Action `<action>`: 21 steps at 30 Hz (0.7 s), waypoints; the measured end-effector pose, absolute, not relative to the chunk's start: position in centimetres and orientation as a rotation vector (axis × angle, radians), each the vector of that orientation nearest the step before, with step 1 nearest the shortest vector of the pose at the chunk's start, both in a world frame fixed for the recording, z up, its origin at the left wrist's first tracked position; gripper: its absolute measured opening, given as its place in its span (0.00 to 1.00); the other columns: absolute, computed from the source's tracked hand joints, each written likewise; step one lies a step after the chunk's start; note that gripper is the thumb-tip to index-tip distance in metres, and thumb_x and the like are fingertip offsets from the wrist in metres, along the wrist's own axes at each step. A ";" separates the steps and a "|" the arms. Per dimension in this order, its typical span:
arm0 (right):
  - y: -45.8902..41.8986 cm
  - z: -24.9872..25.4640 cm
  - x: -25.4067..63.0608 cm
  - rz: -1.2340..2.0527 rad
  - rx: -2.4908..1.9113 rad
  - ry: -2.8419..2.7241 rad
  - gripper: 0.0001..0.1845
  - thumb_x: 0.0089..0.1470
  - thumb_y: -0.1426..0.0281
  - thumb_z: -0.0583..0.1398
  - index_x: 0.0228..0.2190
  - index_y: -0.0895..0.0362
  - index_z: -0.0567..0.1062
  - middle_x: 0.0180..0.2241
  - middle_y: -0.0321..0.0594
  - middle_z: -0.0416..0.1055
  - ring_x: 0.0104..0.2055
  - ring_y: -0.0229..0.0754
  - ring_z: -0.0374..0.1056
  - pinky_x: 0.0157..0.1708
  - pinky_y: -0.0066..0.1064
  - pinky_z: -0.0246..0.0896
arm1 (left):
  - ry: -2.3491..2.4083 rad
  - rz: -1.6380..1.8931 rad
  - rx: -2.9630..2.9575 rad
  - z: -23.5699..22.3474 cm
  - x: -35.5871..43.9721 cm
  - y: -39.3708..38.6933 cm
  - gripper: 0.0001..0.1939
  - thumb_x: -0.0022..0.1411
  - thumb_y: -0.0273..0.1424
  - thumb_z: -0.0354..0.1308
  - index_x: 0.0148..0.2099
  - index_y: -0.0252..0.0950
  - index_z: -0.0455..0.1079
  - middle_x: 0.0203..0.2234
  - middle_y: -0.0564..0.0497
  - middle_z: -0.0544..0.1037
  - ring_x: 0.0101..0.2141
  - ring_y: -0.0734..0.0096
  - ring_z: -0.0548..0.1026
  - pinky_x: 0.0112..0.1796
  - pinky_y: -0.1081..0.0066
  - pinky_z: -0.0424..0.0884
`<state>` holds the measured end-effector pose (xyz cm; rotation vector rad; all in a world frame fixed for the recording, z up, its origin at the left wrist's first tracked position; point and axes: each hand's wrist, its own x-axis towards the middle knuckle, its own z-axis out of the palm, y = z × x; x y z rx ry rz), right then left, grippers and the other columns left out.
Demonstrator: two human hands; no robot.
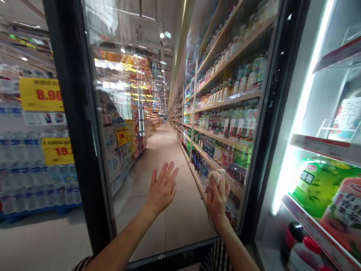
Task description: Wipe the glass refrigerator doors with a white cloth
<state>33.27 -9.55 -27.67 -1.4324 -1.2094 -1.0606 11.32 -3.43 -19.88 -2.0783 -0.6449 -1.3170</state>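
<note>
In the head view a black-framed glass door [145,214] stands in front of me. My left hand [163,187] is raised before the glass with its fingers spread and holds nothing. Whether its palm touches the pane I cannot tell. To the right, my right hand [217,197] has its fingers closed over a pale, crumpled cloth [216,174] at the lower right part of the glass. The cloth shows above the fingertips; the rest is hidden under the hand.
Right of the door, lit shelves [324,146] hold green drink packs [318,184] and red-capped bottles [306,254]. Yellow price signs [41,94] hang over stacked bottled water [34,173] at left. Through the glass show a tiled aisle [162,146] and shelves of bottles [225,124].
</note>
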 end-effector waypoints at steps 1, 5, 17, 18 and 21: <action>-9.5 -27.4 33.6 -1.041 -1.433 -1.133 0.29 0.54 0.73 0.50 0.57 0.51 0.54 0.59 0.48 0.51 0.61 0.53 0.46 0.55 0.57 0.43 | -0.637 -1.313 -2.086 -20.2 11.3 -3.4 0.25 0.57 0.29 0.51 0.58 0.38 0.57 0.56 0.44 0.61 0.60 0.63 0.50 0.59 0.56 0.39; -9.2 -25.9 33.2 -0.921 -1.412 -0.828 0.28 0.55 0.72 0.48 0.57 0.58 0.54 0.59 0.54 0.50 0.62 0.54 0.45 0.54 0.57 0.46 | -0.638 -1.299 -2.103 -21.2 11.2 -3.3 0.26 0.56 0.30 0.52 0.58 0.40 0.56 0.57 0.46 0.60 0.60 0.64 0.49 0.59 0.56 0.39; -9.9 -26.8 31.7 -0.984 -1.451 -0.951 0.28 0.55 0.73 0.48 0.58 0.58 0.53 0.59 0.54 0.52 0.62 0.52 0.44 0.55 0.56 0.44 | -0.601 -1.231 -2.101 -21.7 10.4 -3.1 0.26 0.56 0.29 0.52 0.58 0.39 0.57 0.57 0.46 0.60 0.60 0.64 0.48 0.58 0.57 0.42; -9.8 -26.9 31.2 -0.965 -1.464 -0.956 0.28 0.55 0.72 0.48 0.58 0.58 0.52 0.59 0.54 0.51 0.62 0.52 0.43 0.55 0.56 0.44 | -0.603 -1.224 -2.097 -21.7 10.3 -3.1 0.26 0.56 0.29 0.51 0.58 0.39 0.57 0.57 0.46 0.60 0.60 0.64 0.48 0.58 0.56 0.42; -9.4 -27.7 28.3 -1.002 -1.421 -1.315 0.28 0.55 0.74 0.48 0.58 0.55 0.53 0.60 0.50 0.51 0.63 0.53 0.41 0.56 0.55 0.42 | -0.611 -1.208 -2.077 -21.7 10.2 -3.1 0.25 0.57 0.30 0.51 0.58 0.39 0.57 0.57 0.47 0.60 0.60 0.64 0.49 0.58 0.57 0.43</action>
